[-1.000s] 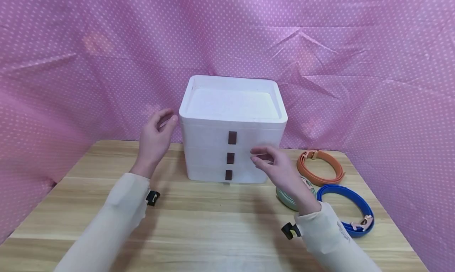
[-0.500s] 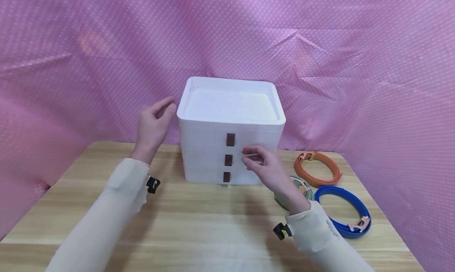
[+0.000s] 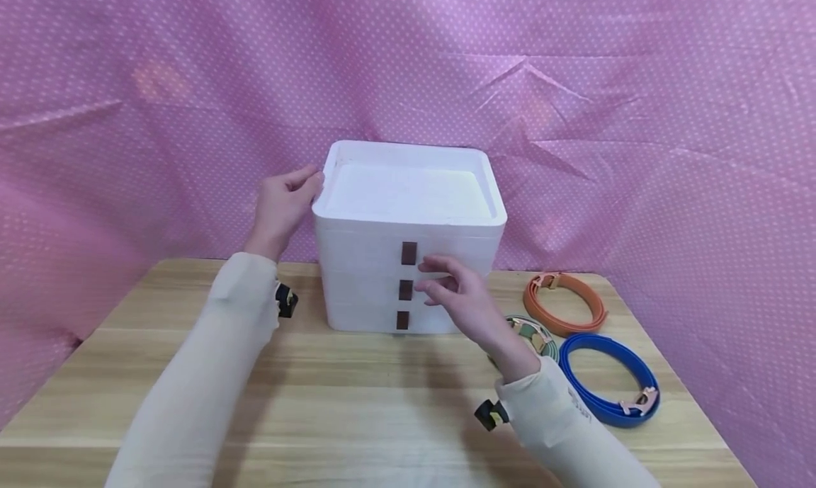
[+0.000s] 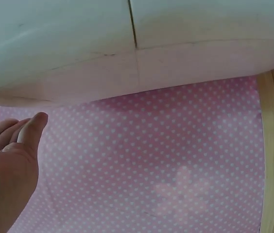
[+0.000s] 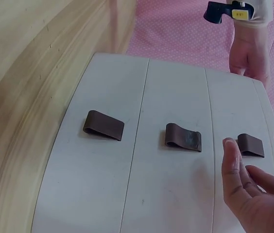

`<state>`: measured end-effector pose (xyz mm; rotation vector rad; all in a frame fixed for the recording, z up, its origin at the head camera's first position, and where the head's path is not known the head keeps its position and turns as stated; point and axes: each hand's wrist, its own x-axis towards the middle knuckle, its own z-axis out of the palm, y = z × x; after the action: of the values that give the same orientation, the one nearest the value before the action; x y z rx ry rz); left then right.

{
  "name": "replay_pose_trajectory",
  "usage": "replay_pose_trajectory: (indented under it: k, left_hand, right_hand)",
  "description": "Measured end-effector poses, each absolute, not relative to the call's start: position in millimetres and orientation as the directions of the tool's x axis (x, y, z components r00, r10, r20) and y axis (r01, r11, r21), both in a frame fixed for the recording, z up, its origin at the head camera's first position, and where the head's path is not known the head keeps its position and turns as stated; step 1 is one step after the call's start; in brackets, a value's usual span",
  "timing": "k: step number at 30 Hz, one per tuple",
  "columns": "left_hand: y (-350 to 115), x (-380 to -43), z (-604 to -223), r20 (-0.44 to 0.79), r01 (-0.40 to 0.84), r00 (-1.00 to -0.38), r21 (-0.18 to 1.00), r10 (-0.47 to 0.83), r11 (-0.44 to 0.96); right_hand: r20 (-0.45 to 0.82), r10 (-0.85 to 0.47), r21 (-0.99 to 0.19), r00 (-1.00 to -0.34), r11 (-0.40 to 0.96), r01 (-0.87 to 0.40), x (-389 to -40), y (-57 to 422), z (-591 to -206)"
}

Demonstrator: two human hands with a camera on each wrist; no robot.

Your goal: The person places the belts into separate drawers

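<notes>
A white three-drawer storage box (image 3: 363, 282) stands at the back of the table, with all its drawers closed. Brown pull tabs run down its front: a top tab (image 3: 409, 253), a middle tab (image 3: 406, 290) and a bottom tab (image 3: 403, 320). My left hand (image 3: 280, 208) is at the box's upper left rim, fingertips right at the edge. In the left wrist view its fingers (image 4: 32, 131) reach up beside the box wall. My right hand (image 3: 468, 300) is in front of the box, fingers loosely bent and holding nothing. In the right wrist view it is close to the top tab (image 5: 250, 145).
Coiled belts lie to the right of the box: an orange belt (image 3: 534, 307), a blue belt (image 3: 621, 417) and a green belt (image 3: 537, 341) partly hidden by my right wrist. A pink dotted cloth (image 3: 408, 63) hangs behind and beside the wooden table (image 3: 357, 403).
My left hand has moved up and right to the box's left rim. My right hand has shifted left across the front, closer to the tabs. The whole view has drifted slightly.
</notes>
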<state>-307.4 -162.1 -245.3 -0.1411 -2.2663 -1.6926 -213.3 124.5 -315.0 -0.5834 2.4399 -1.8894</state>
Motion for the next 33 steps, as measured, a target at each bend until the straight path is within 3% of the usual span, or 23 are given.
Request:
replay_pose_trajectory:
  k: [23, 33]
  left_hand:
    - [-161, -332, -238, 0.159, 0.137, -0.986, 0.939, -0.046, 0.316]
    - [-160, -336, -235, 0.095, 0.077, -0.994, 0.953, -0.047, 0.293]
  right_hand:
    - [0.182, -0.257, -0.983, -0.949, -0.018, -0.184, -218, 110, -316]
    - [0.138, -0.152, -0.983, -0.979, -0.140, -0.117, -220, 103, -312]
